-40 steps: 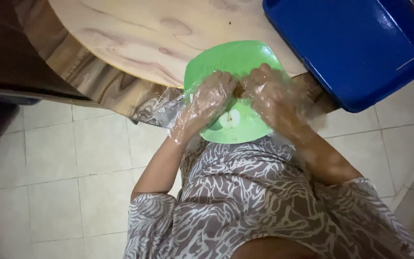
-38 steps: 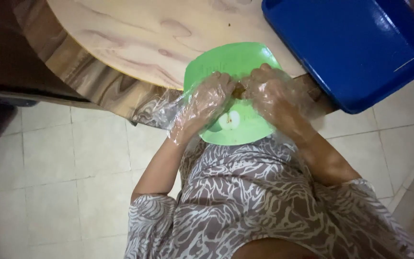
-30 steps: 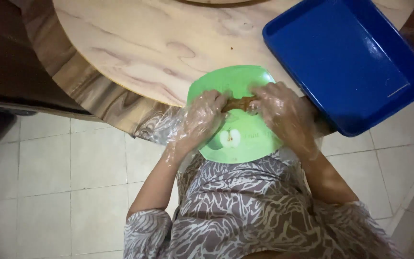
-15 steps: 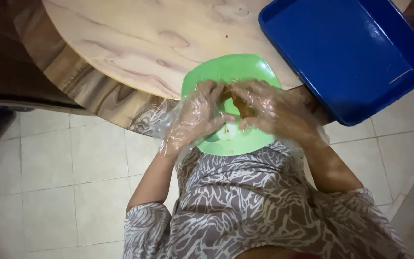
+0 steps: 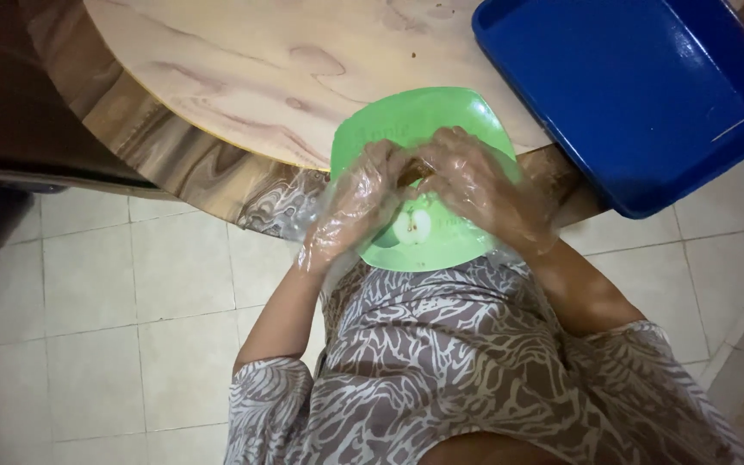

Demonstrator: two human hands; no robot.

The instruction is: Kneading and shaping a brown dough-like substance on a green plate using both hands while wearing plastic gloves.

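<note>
Over the near edge of the round wooden counter (image 5: 243, 77), viewed from above, both hands wear clear disposable gloves. Left hand (image 5: 356, 207): fingers curled, tips pressed against a small brown piece of food (image 5: 412, 175) held above the green square plate (image 5: 415, 129). Right hand (image 5: 475, 185): fingers likewise curled, pinching the same piece from the other side, the two hands touching at the fingertips. Plate: overhanging the counter edge, bearing an apple motif, otherwise bare. Blue rectangular tray (image 5: 639, 95), far right: nothing visible inside it. Judged progress: early, with only one piece in hand and nothing yet laid on the plate or tray.
</note>
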